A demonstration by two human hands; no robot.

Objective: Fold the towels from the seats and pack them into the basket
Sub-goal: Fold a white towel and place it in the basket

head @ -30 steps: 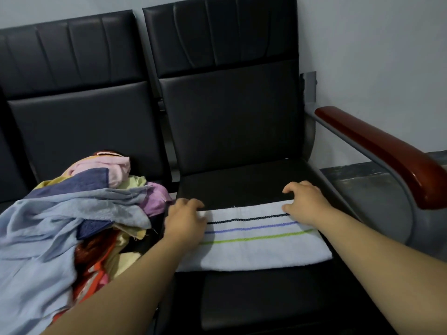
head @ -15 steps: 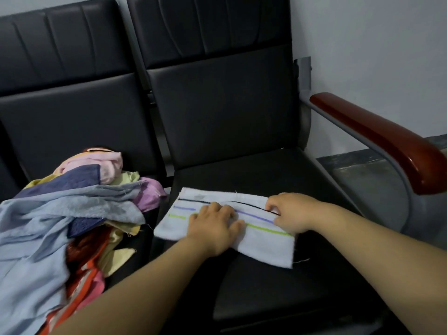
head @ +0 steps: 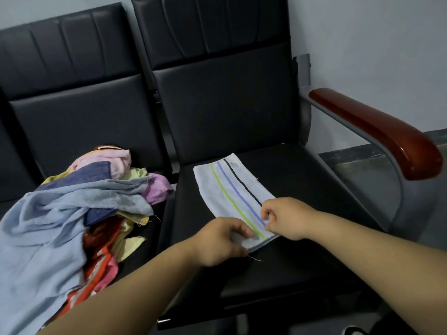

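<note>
Towel: The towel (head: 232, 189) lies flat on the seat (head: 302, 189), stripes up. Its long side goes away from you, a little slanted.
Left hand: Your left hand (head: 217, 243) pinches the near edge on the side of the green stripe, with the thumb on top of the cloth.
Right hand: Your right hand (head: 287, 217) pinches the same near edge by the black stripe, with the fingers curled on the cloth.
Why this hold: I judge that you take both near corners to lift this end and lay it over the far end. Two held corners keep the edge straight.
Pile: The pile (head: 72, 201) of coloured towels is heaped on the left seat (head: 21, 199), apart from the towel. These look not yet folded.
Basket: It is not in view.
Surface: The seat is black, padded and a little shiny. I think cloth can slide on it easily.
Room: A red-brown armrest (head: 377, 131) stands at your right. Behind is a grey wall (head: 362, 32), and beside the seat a dark floor (head: 350, 155).
</note>
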